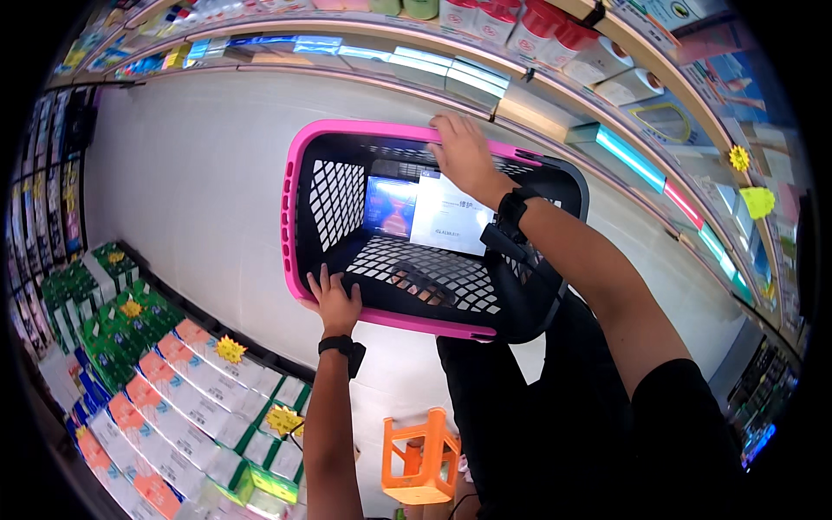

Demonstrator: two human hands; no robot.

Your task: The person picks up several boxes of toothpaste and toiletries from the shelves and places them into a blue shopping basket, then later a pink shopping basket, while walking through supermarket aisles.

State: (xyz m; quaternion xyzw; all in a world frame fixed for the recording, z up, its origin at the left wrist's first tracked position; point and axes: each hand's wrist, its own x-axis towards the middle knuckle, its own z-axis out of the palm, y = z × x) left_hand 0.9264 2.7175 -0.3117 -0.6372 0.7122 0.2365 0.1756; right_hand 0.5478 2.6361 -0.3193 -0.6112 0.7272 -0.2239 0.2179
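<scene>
A black plastic shopping basket with a pink rim (403, 320) is in front of me, seen from above. Inside lie a white box with printing (448, 218) and, beside it, a blue box with an orange and red pattern (391, 207). My left hand (335, 300) rests on the near left corner of the pink rim, fingers spread over the inner wall. On the far side, my right hand (463, 153) is curled over the pink rim, its wrist above the white box. Each wrist wears a black strap with a small device.
Shelves (390, 68) of boxes and bottles run along the top and right. Stacked packs of tissue (188, 403) with yellow price stars fill the lower left. An orange plastic stool (422, 461) stands near my legs. A rack of goods (45, 195) is at far left.
</scene>
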